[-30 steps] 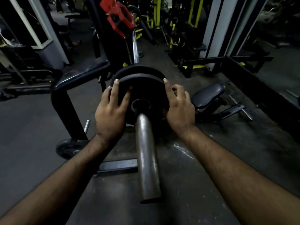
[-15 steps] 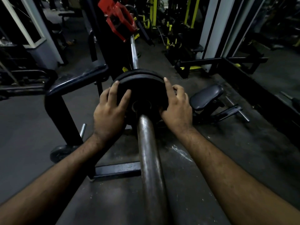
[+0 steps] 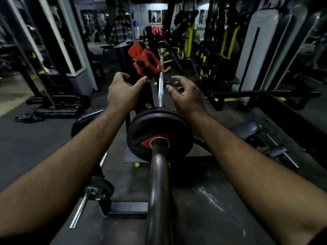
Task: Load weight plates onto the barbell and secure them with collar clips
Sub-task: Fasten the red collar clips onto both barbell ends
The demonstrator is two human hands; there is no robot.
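Observation:
The barbell sleeve [image 3: 158, 188] runs away from me up the middle of the head view. Two black weight plates [image 3: 141, 128] sit on it, the nearer one with a red centre. Beyond them the thin chrome bar [image 3: 160, 82] continues into the distance. A red collar clip [image 3: 144, 61] rests on top of a dark rack post, just left of the bar. My left hand [image 3: 122, 92] is raised past the plates, fingers apart, its fingertips close under the clip. My right hand [image 3: 185, 94] hovers right of the bar, fingers apart, holding nothing.
A padded bench arm [image 3: 83, 121] stands left of the plates, and a small seat pad [image 3: 247, 129] lies to the right. A short dumbbell handle [image 3: 83, 204] lies on the floor at lower left. Yellow-and-black machines [image 3: 187, 41] crowd the background. A person [image 3: 118, 30] stands far back.
Both hands have left the plate face and lifted forward beyond the plates toward the red clip. The camera tilted up, so the plates now sit lower in view.

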